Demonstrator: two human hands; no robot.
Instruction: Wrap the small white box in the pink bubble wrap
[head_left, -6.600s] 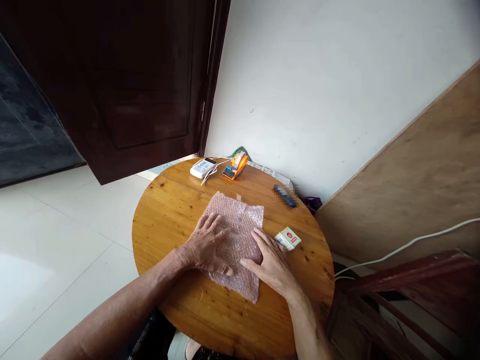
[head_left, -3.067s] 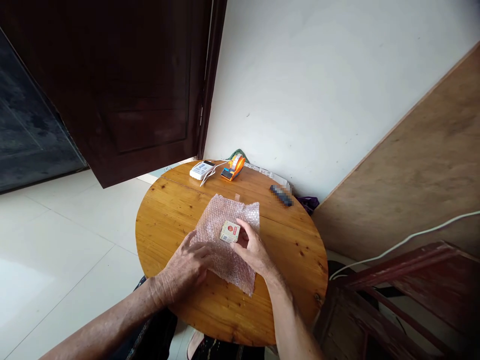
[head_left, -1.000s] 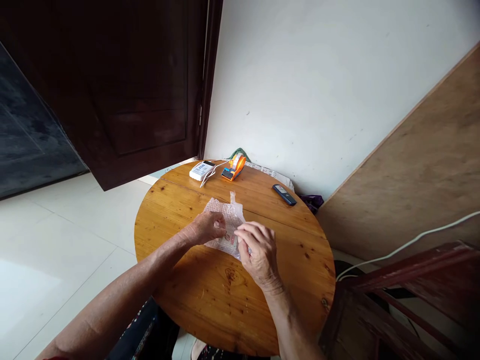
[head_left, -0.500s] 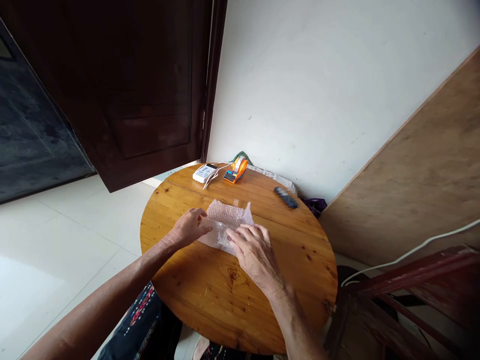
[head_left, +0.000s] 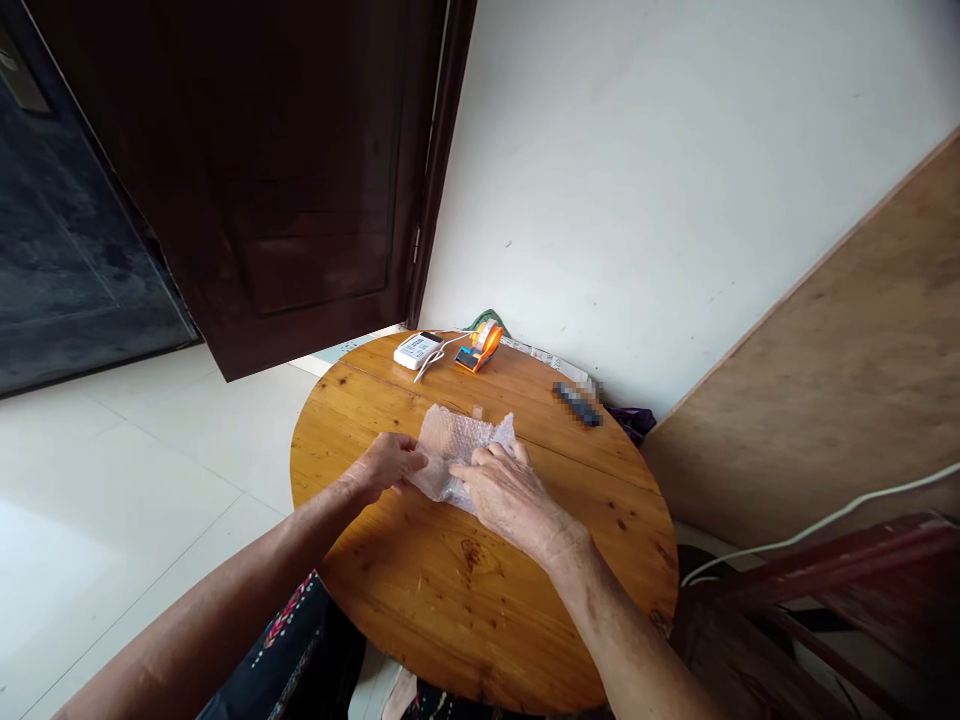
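A crumpled sheet of clear bubble wrap [head_left: 457,435] lies at the middle of the round wooden table. At its left edge my left hand [head_left: 386,463] is closed, thumb and fingers pinching the sheet. My right hand [head_left: 506,490] lies over the right part of the wrap, fingers apart and pressing down on it, the index finger stretched toward the left. The palm hides some of the wrap beneath. Whether anything lies inside the wrap I cannot tell.
On the table [head_left: 480,620], toward the wall, are a white box-shaped device [head_left: 417,350] with a cable and an orange tape dispenser [head_left: 480,350]. A dark blurred object [head_left: 577,403] lies at the right. A dark door [head_left: 315,200] stands behind; a reddish wooden frame [head_left: 832,560] is at right.
My left hand has closed from spread fingers onto the wrap's left edge. My right hand has flattened over the wrap, its index finger stretching leftward. The view has shifted slightly.
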